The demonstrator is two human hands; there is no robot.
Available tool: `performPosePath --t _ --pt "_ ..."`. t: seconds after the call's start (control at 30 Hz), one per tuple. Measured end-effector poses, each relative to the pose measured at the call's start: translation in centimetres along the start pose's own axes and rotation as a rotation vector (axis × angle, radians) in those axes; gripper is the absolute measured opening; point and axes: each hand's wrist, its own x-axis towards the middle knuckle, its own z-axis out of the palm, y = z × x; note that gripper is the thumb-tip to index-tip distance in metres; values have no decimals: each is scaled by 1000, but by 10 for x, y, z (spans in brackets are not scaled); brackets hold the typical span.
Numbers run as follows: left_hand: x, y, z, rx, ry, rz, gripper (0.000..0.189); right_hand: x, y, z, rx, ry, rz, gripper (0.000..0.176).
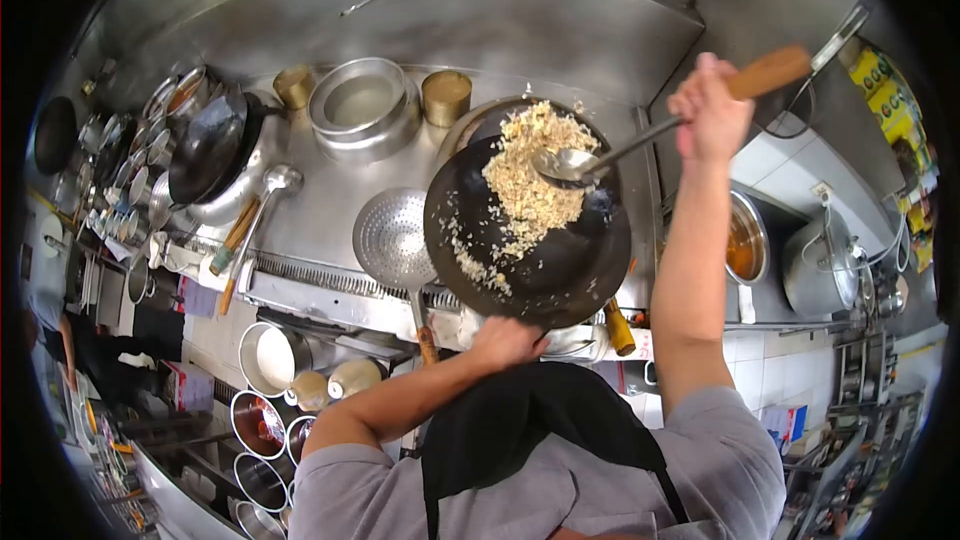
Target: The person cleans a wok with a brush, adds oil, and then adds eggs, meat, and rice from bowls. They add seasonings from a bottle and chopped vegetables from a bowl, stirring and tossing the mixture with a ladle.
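Item 1: wok [560, 260], tilted up off the stove [320, 210], likely to keep the rice [525, 180] moving. The rice lies in a band across the middle and far side. Left hand [503, 340]: fingers clenched on the near rim.
Item 2: ladle [565, 165], bowl in the rice. Right hand [710, 110]: raised for reach, fingers wrapped round the wooden handle.
Nearby: strainer [392, 235], empty, just left of the wok; basin [360, 105], contents unclear; 2 tins [446, 95]; pot [745, 240] holding orange-brown liquid.
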Motion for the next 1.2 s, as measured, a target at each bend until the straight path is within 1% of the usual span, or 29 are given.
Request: performPosePath --t 0.03,0.07,0.1,0.17,0.2,0.23,0.3,0.37,0.43,0.47,0.5,0.53,0.6,0.63,0.67,0.7,0.73,0.77,0.8,0.87,0.9,0.97,1.0,1.03,1.07,1.1,1.13,1.17,1.2 --pt "22 14 -36 29 -34 -52 31 -9 -15 3 -12 -20 -5 25" --pt "49 15 -50 20 66 -114 32 -18 -16 5 -47 -24 -2 25" --pt "76 2 -51 -55 83 -159 33 -25 2 7 -128 75 48 25" --pt "106 -32 -24 -36 108 -177 36 -46 71 12 -272 236 168 22" --pt "102 -47 0 -18 117 -169 35 -61 123 1 -287 163 210 23" --pt "95 -54 16 -1 126 -163 35 -62 158 -15 -79 74 185 25" --pt "62 -41 18 5 -34 -181 32 -46 148 -15 -179 90 40 23" --pt "14 -25 15 -55 -121 -158 30 -25 85 -3 -75 139 69 23" --pt "-3 -11 7 -3 167 118 28 -18 24 3 -71 80 78 24" --pt "12 8 -29 -49 -21 -68 29 -22 6 5 -75 19 56 24" --pt "35 8 -40 50 58 -57 31 -29 -1 5 -82 -38 43 24" --pt "62 1 -45 -34 100 -121 34 -35 11 8 -148 45 117 24" --pt "104 -27 -34 -26 66 -162 37 -56 84 18 -417 210 217 20" --pt "106 -40 -10 -23 32 -222 37 -67 130 13 -239 194 182 25" --pt "102 -49 8 -10 13 -215 35 -68 159 -3 -276 63 152 29" --pt "89 -53 19 3 -10 -212 34 -66 161 -11 -229 -123 161 29" --pt "69 -45 14 -26 -97 -195 34 -61 154 -22 -462 -360 124 29" --pt "48 -32 4 -49 -70 -174 32 -64 127 -21 -568 -559 127 27" --pt "34 -27 7 -46 10 -126 31 -70 74 -11 -658 -903 134 30" --pt "34 -29 3 -45 77 -94 30 -88 12 -3 -1039 -1344 -401 27" --pt "49 -30 0 -54 69 -117 31 -112 -9 -10 -1297 -1370 -248 33" --pt "89 -49 10 -44 135 -167 32 -154 -20 -47 -1566 -1450 -152 40" --pt "106 -54 7 -31 120 -171 34 -168 -6 -85 -1566 -1578 151 36" --pt "124 -61 7 -41 71 -200 35 -178 12 -130 -1230 -1582 731 41" --pt "130 -62 7 -37 12 -228 36 -189 23 -161 -1187 -1475 1113 43" --pt "134 -62 7 -35 -44 -258 37 -228 57 -245 -772 -1243 960 42" --pt "131 -65 14 -38 -38 -259 37 -240 50 -256 -1020 -1010 1290 41" --pt "129 -72 23 -18 -14 -230 37 -245 42 -247 -1271 -972 1068 47" --pt "137 -77 21 2 18 -204 37 -237 51 -239 -1270 -921 763 52"
